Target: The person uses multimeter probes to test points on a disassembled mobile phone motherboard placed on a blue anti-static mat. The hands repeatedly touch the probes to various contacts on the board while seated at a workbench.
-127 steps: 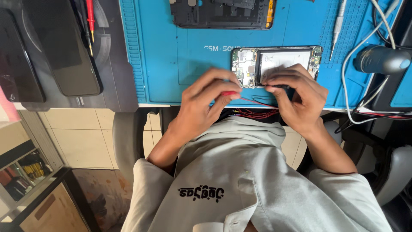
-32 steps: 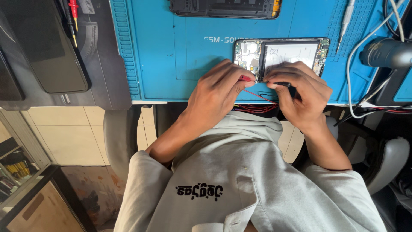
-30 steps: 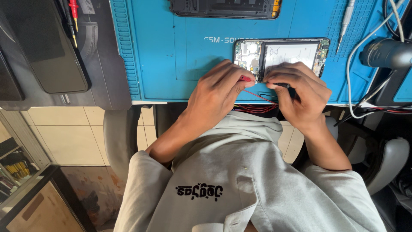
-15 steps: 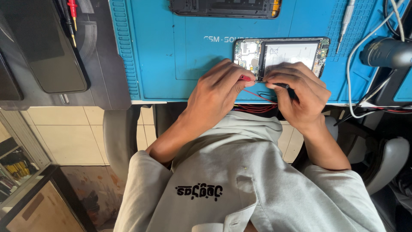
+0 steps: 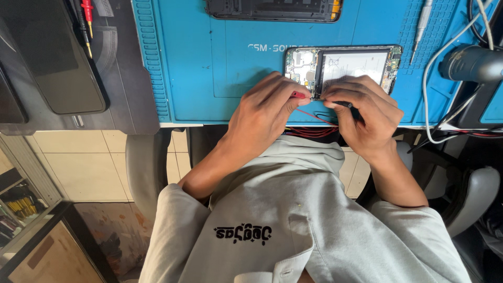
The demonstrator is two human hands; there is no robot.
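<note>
left hand (image 5: 264, 112) fingers pinching red probe (image 5: 298, 95), right hand (image 5: 364, 112) fingers pinching black probe (image 5: 343, 104), both tips at near edge of opened phone (image 5: 343, 68) lying on blue mat (image 5: 209, 63) on table.

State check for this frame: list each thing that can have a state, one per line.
Opened phone: back cover off, circuit board and battery exposed, flat on the blue mat.
Red probe: pinched in left hand, tip at the phone's edge.
Black probe: held in right hand.
Second phone frame: lying untouched.
</note>
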